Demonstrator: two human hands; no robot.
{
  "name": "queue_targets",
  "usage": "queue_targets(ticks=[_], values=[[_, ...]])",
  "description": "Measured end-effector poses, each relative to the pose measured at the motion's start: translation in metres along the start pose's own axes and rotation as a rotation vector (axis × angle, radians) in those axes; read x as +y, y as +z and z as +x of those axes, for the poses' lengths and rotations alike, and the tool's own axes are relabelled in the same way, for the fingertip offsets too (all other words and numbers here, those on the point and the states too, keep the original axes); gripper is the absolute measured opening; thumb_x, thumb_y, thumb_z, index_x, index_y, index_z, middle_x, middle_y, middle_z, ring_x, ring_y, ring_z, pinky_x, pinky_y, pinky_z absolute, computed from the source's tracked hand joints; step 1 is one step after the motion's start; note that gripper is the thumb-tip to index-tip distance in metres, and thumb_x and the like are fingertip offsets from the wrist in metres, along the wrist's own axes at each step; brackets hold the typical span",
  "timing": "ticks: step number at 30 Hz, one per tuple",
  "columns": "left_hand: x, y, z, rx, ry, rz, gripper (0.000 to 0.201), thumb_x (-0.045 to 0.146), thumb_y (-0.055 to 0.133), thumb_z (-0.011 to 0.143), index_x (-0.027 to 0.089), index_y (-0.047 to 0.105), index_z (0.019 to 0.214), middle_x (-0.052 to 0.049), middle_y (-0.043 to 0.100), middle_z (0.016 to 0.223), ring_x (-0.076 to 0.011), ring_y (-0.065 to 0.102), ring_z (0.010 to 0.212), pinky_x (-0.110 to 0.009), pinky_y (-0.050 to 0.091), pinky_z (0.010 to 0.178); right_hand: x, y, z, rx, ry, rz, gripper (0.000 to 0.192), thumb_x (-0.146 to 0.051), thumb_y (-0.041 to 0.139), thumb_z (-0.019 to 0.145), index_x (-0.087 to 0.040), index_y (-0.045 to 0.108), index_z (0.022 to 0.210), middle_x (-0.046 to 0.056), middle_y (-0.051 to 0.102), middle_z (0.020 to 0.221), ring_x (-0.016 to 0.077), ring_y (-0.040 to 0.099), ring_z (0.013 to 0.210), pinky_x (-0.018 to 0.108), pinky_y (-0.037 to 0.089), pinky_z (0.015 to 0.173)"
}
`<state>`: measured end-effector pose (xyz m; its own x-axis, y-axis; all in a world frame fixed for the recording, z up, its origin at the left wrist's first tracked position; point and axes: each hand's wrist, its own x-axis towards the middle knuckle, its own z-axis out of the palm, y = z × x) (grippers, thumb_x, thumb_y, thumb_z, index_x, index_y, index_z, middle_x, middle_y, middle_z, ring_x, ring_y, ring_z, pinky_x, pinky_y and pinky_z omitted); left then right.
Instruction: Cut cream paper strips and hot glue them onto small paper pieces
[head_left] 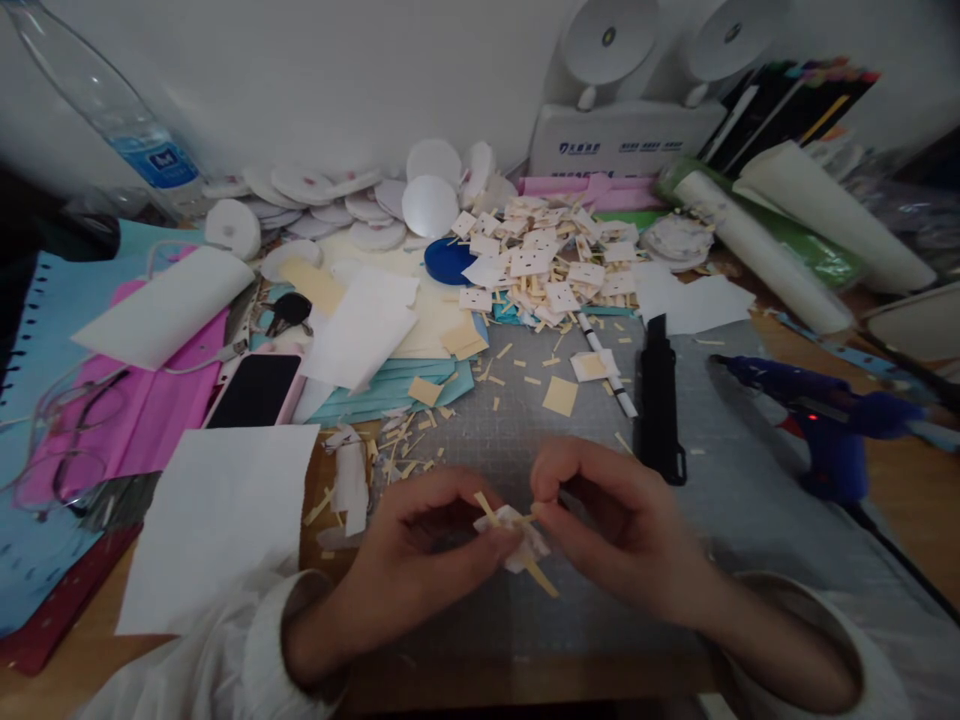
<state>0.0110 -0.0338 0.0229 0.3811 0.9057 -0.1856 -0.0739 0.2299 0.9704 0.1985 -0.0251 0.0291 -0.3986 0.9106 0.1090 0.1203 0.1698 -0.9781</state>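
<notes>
Between the thumb and fingers of my left hand [435, 545] is a small white paper piece [516, 560], with narrow yellow paper strips [543, 579] sticking out of it. My right hand [619, 515] pinches the end of one such strip at the piece's right side. Fingers of both hands are closed, and they hide part of the piece. Beyond them a yellow paper square [560, 397] and scattered strip scraps lie on the grey cutting mat [720, 560]. A black utility knife [658, 410] rests behind my right hand.
Small paper squares with drawn faces [531, 262] are heaped at the back. A blue glue gun [832, 410], its red light lit, stands at right with its cord trailing forward. A phone [255, 390], white paper [217, 520] and glasses [71, 470] lie left. A pen [616, 385] lies mid-mat.
</notes>
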Motion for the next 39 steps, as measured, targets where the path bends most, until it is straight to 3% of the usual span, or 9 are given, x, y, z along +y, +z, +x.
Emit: queue_targets(ticks=[9,15,23,39], values=[[-0.004,0.001,0.009,0.103,-0.01,-0.23,0.01,0.019,0.075,0.074,0.017,0.066,0.078,0.001,0.066,0.073,-0.009,0.059,0.066,-0.017,0.049,0.062,0.001,0.004,0.003,0.019,0.074,0.004,0.01,-0.022,0.06,0.083,-0.021,0.05,0.083,0.0,0.051,0.08,0.0136,0.051,0.073,0.027,0.045,0.064],[0.001,-0.004,0.009,0.065,0.032,-0.164,0.014,0.027,0.071,0.078,0.02,0.068,0.09,-0.005,0.068,0.099,-0.0175,0.062,0.092,-0.027,0.05,0.081,0.003,0.003,0.004,0.056,0.026,0.107,0.008,-0.02,0.056,0.087,-0.022,0.05,0.084,0.001,0.056,0.087,0.0138,0.057,0.083,0.028,0.048,0.075],[0.004,-0.009,0.01,0.054,0.09,-0.069,0.011,0.03,0.067,0.082,0.02,0.069,0.08,-0.003,0.064,0.088,-0.0163,0.059,0.086,-0.026,0.048,0.078,0.005,0.001,0.002,0.019,0.031,-0.047,0.009,-0.014,0.057,0.082,-0.021,0.053,0.087,-0.001,0.056,0.079,0.0121,0.054,0.072,0.025,0.045,0.065],[-0.003,-0.01,0.009,-0.01,0.049,-0.057,0.013,0.029,0.062,0.086,0.019,0.063,0.078,0.0,0.057,0.081,-0.0128,0.052,0.08,-0.023,0.04,0.073,0.006,0.001,0.003,0.009,-0.058,-0.158,0.013,-0.011,0.056,0.083,-0.022,0.052,0.089,-0.003,0.056,0.08,0.0103,0.054,0.073,0.022,0.045,0.066]])
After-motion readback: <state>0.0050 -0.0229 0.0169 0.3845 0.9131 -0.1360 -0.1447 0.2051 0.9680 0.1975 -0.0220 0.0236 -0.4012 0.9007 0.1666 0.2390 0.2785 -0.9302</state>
